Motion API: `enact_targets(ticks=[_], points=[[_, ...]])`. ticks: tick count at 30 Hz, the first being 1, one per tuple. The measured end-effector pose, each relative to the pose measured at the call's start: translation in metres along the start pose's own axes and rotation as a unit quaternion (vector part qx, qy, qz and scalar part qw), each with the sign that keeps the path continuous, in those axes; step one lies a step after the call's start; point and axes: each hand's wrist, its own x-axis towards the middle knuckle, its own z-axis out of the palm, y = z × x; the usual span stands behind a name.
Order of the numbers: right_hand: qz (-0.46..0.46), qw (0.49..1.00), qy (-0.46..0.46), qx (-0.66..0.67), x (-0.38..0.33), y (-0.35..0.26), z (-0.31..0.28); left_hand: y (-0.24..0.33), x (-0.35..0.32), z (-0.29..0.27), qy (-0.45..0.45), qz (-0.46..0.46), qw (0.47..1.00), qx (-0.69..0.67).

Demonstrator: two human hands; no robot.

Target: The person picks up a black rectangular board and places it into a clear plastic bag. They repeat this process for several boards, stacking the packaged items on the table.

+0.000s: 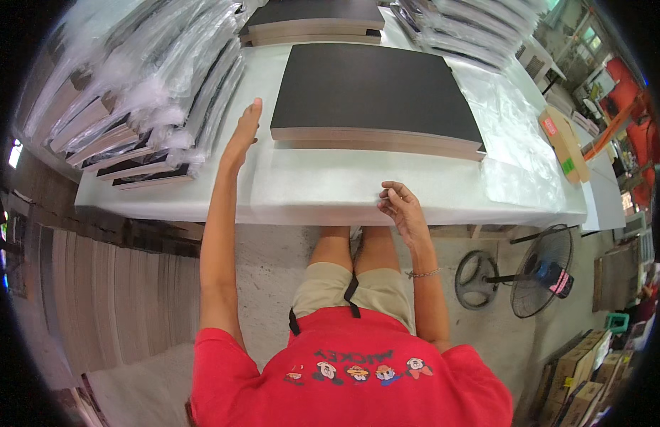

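Head view: a stack of dark boards [376, 92] lies flat on the white-covered bench [316, 192], set back from the near edge and roughly mid-width. The left hand [246, 134] is released, fingers extended, near the stack's left front corner but apart from it. The right hand [405, 213] is over the bench's near edge, its fingers loosely curled; no grasped item is visible. Plastic-wrapped boards [166, 107] occupy the bench's left edge. Clear plastic film [519, 160] lies just beside the stack, toward the right edge, where a carton [563, 142] sits.

Handling assessment: the boards look broad and rigid, so both palms should support opposite sides evenly. Front edges should be kept flush, as the right front corner appears slightly stepped. Dragging should be avoided, since the dark face may scuff; the film should be kept unsnagged.
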Motion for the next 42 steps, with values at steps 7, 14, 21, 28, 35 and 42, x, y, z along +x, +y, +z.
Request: enact_targets(ticks=[7,14,21,28,35,42], points=[[-0.014,0.998,0.010,0.057,0.004,0.006,-0.006,-0.042,0.059,0.026,-0.117,-0.094,0.985,-0.081],[0.005,0.995,0.007,0.098,0.021,0.003,-0.001,-0.046,0.069,0.035,-0.182,-0.122,0.961,-0.169],[0.047,0.991,-0.006,0.128,0.031,-0.001,-0.008,-0.009,0.077,0.028,-0.171,-0.104,0.971,-0.127],[0.023,0.994,-0.001,0.108,0.045,-0.005,-0.001,-0.012,0.034,0.034,-0.183,-0.088,0.968,-0.145],[0.020,0.981,0.031,0.193,0.028,-0.016,0.000,-0.014,-0.093,0.050,-0.227,-0.113,0.935,-0.248],[-0.048,0.975,0.215,0.027,-0.034,-0.031,0.009,-0.011,-0.256,0.099,-0.137,-0.082,0.954,-0.254]])
